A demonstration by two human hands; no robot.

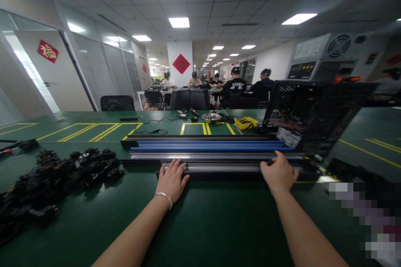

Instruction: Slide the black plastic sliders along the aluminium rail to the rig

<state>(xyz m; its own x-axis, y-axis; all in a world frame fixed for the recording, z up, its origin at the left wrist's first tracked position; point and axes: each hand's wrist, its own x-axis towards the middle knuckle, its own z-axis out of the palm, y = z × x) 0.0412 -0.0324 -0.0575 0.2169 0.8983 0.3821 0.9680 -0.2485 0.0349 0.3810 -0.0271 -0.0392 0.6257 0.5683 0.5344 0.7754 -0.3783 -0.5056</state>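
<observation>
Several long straight rails lie side by side across the green table. The nearest is a grey metallic rail (225, 169) with a dark edge. My left hand (172, 177) lies over its left end, fingers stretched out on top. At the rail's right part, my right hand (279, 172) is closed, with thumb and curled fingers at the bar; its fingertips are partly hidden. Behind this rail are a lighter silver rail (200, 156), a blue rail (206, 146) and a black one (200, 138).
Black parts are heaped (90, 167) at left. An open computer case (326, 112) stands at right, power supplies (326, 52) on top. Farther back are a metal bowl (211, 117), a yellow basket (246, 123) and cables. People sit at distant tables.
</observation>
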